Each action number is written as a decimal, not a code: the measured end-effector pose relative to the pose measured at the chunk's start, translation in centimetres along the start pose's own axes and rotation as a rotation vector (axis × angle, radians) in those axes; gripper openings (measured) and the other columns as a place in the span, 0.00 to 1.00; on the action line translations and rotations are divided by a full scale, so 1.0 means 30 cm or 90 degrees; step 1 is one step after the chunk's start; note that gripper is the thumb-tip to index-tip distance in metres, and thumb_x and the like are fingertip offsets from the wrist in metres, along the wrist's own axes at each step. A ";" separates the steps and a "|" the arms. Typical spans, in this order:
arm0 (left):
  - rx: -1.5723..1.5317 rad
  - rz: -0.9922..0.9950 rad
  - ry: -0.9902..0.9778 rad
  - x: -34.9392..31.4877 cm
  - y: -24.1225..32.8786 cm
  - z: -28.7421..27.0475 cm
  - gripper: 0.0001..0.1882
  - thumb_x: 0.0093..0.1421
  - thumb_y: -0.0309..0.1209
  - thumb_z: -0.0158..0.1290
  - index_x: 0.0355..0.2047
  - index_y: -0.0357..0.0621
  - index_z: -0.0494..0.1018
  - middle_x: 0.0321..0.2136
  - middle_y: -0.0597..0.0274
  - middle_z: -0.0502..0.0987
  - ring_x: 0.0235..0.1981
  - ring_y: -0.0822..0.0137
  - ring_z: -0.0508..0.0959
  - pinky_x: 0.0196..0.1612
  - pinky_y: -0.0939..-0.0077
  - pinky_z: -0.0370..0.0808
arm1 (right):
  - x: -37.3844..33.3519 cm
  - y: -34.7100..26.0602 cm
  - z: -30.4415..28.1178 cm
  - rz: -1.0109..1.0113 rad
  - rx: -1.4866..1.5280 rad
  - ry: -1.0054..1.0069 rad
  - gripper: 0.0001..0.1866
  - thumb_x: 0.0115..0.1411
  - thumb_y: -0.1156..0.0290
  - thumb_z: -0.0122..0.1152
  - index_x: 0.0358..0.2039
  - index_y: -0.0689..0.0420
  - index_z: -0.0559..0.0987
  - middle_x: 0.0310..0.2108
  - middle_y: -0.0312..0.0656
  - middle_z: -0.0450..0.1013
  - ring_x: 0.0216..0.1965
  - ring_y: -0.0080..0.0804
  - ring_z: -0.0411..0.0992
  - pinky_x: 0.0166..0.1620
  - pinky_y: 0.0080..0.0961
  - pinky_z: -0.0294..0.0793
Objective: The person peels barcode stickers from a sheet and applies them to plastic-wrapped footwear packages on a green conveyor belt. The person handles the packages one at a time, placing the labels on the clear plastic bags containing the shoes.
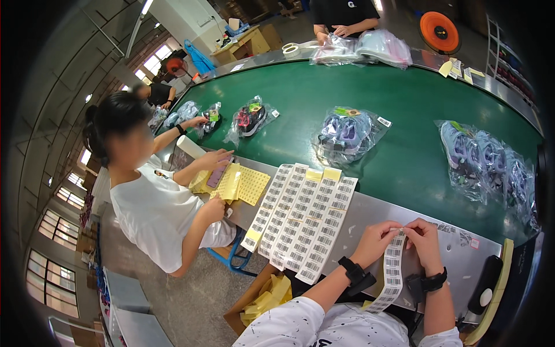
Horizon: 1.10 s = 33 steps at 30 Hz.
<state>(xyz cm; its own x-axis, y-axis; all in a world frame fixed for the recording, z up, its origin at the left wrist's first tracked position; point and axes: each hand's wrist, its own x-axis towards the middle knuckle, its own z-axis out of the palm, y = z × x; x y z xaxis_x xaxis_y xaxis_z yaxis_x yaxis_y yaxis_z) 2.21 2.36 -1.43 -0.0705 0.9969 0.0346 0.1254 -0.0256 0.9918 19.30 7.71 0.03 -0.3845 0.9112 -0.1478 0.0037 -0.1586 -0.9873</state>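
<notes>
The left hand and right hand pinch the barcode-label strip's far end between closed fingers, equally near; its long axis runs toward the metal desk's near edge.

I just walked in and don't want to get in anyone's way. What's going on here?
The camera wearer's left hand and right hand pinch the top end of a strip of white barcode labels. White label sheets lie on the metal ledge to the left. A co-worker in white works over yellow label sheets. Bagged shoes rest on the green belt, and a person in black across it has hands at clear bags.
</notes>
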 end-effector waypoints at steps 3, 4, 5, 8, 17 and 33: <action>0.021 0.002 0.003 -0.002 0.012 0.003 0.10 0.63 0.27 0.54 0.43 0.37 0.78 0.31 0.60 0.82 0.31 0.77 0.78 0.35 0.81 0.74 | -0.005 0.007 -0.004 -0.015 0.004 0.004 0.03 0.57 0.78 0.61 0.28 0.64 0.78 0.21 0.36 0.74 0.18 0.17 0.69 0.22 0.13 0.68; 0.026 0.004 0.003 -0.003 0.017 0.003 0.10 0.63 0.27 0.54 0.42 0.37 0.78 0.31 0.60 0.82 0.31 0.77 0.78 0.35 0.81 0.74 | -0.005 0.010 -0.004 -0.022 0.005 0.004 0.03 0.57 0.78 0.61 0.28 0.64 0.78 0.21 0.36 0.74 0.18 0.17 0.69 0.22 0.13 0.68; 0.004 -0.014 0.003 -0.004 0.015 0.004 0.10 0.63 0.27 0.54 0.43 0.37 0.78 0.31 0.60 0.82 0.31 0.77 0.78 0.35 0.81 0.74 | -0.007 0.009 -0.001 -0.026 0.000 0.008 0.03 0.57 0.78 0.61 0.28 0.64 0.78 0.21 0.36 0.74 0.19 0.17 0.70 0.22 0.13 0.68; -0.017 -0.040 0.007 -0.005 0.014 0.005 0.10 0.62 0.27 0.54 0.43 0.37 0.78 0.31 0.60 0.82 0.32 0.77 0.78 0.36 0.81 0.74 | -0.010 0.005 0.009 -0.053 -0.021 0.028 0.04 0.57 0.78 0.62 0.27 0.64 0.78 0.22 0.36 0.73 0.19 0.17 0.70 0.22 0.13 0.68; 0.008 -0.017 0.032 0.002 -0.035 0.016 0.11 0.62 0.27 0.54 0.43 0.36 0.77 0.30 0.62 0.81 0.30 0.78 0.76 0.34 0.81 0.73 | -0.015 0.011 0.007 -0.095 -0.044 0.032 0.03 0.55 0.80 0.61 0.25 0.66 0.78 0.27 0.35 0.71 0.21 0.17 0.70 0.21 0.14 0.68; 0.025 -0.059 0.135 0.017 0.013 0.036 0.27 0.70 0.47 0.42 0.36 0.31 0.78 0.27 0.55 0.80 0.30 0.71 0.78 0.36 0.75 0.73 | -0.033 -0.019 -0.019 -0.148 0.096 0.067 0.03 0.58 0.81 0.56 0.27 0.65 0.76 0.40 0.36 0.70 0.21 0.13 0.64 0.25 0.12 0.63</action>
<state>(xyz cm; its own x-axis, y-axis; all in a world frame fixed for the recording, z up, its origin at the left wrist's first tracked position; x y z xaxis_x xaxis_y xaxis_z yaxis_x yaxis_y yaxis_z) 3.30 2.94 -1.17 -0.2895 0.9568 -0.0275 0.1470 0.0728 0.9865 20.23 7.11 0.71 -0.2610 0.9629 0.0688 -0.2142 0.0118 -0.9767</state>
